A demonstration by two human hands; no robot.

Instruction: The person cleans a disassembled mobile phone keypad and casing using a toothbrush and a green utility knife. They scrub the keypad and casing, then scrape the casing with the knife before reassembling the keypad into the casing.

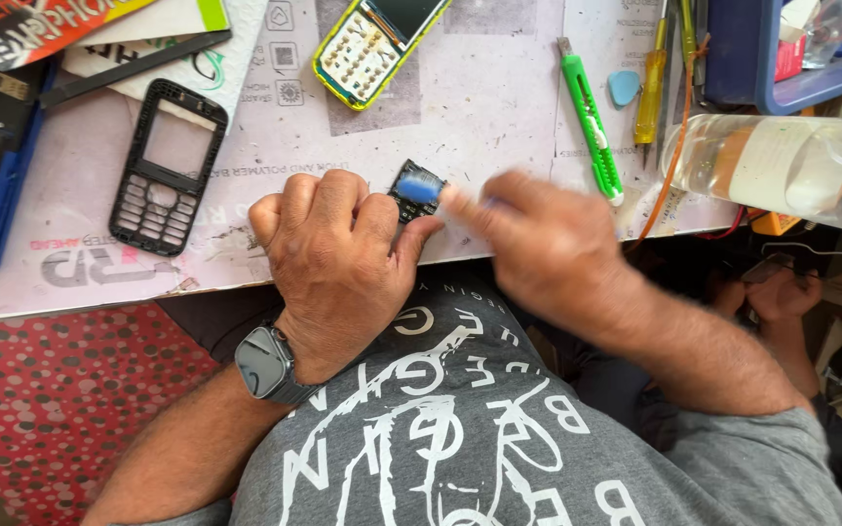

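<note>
You are pinching the small black keypad board (411, 191) in your left hand (338, 255); your right hand (538, 229), blurred, is gripping a blue-headed brush (421, 188): be stroking lightly, keeping the board braced flat.

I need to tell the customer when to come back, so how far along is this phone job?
Done: the phone is apart; the black front frame lies empty, the yellow-edged body lies open. In hand: the left hand pins a small dark board while the right hand, blurred, works a blue-headed brush over it. Left: nothing is reassembled.
</note>
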